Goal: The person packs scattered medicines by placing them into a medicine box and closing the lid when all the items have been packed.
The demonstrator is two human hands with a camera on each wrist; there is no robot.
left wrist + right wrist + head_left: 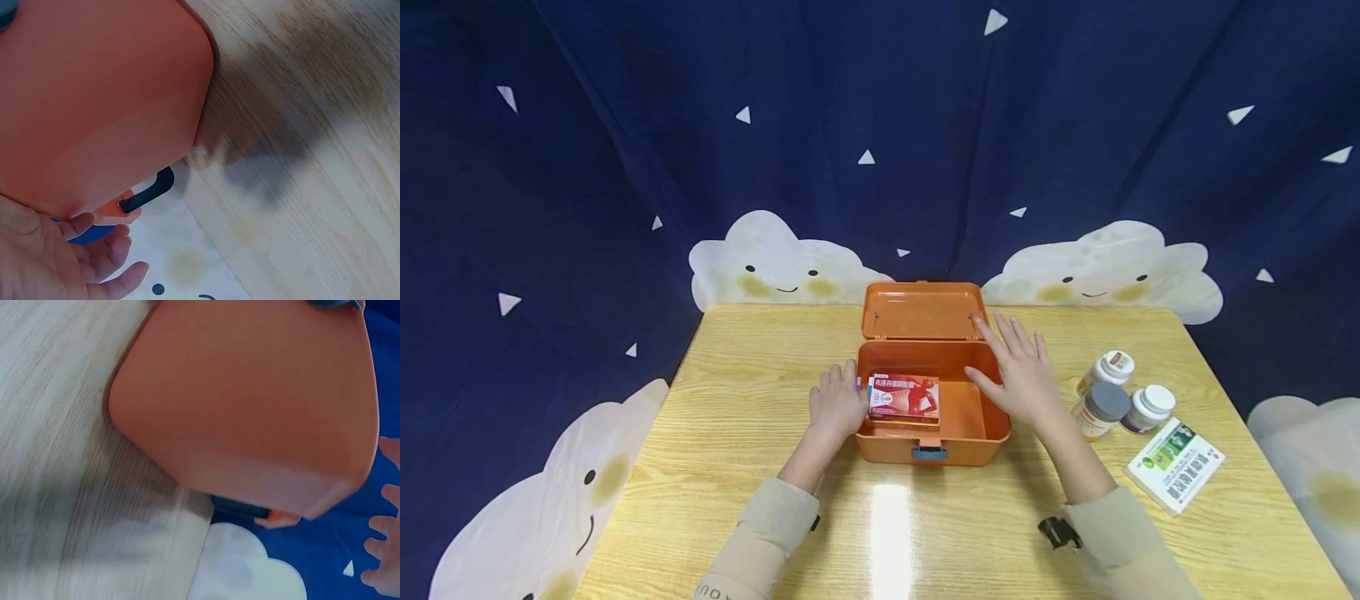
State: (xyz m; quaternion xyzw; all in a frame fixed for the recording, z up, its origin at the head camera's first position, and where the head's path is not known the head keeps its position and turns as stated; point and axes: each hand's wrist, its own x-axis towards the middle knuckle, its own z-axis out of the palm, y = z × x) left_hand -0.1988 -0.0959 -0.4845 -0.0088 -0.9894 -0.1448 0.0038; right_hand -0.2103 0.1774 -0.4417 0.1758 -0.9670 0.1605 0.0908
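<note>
An orange plastic box (973, 451) stands on the table with its lid (922, 310) tipped back. Inside it at the left lies a red and white medicine carton (904, 395), with another carton partly hidden under it. My left hand (838, 400) is at the box's left rim, fingers loosely bent and thumb hidden; in the left wrist view the fingers (106, 284) show beside the orange wall. Above the right rim my right hand (1022, 375) is spread, holding nothing; its fingertips (375, 547) appear at the edge of the right wrist view.
To the right stand a white bottle with a printed cap (1108, 369), a grey-capped bottle (1102, 410) and a white-capped bottle (1148, 408). A white and green carton (1176, 464) lies nearer the front. A blue curtain (925, 125) hangs behind the wooden table (737, 375).
</note>
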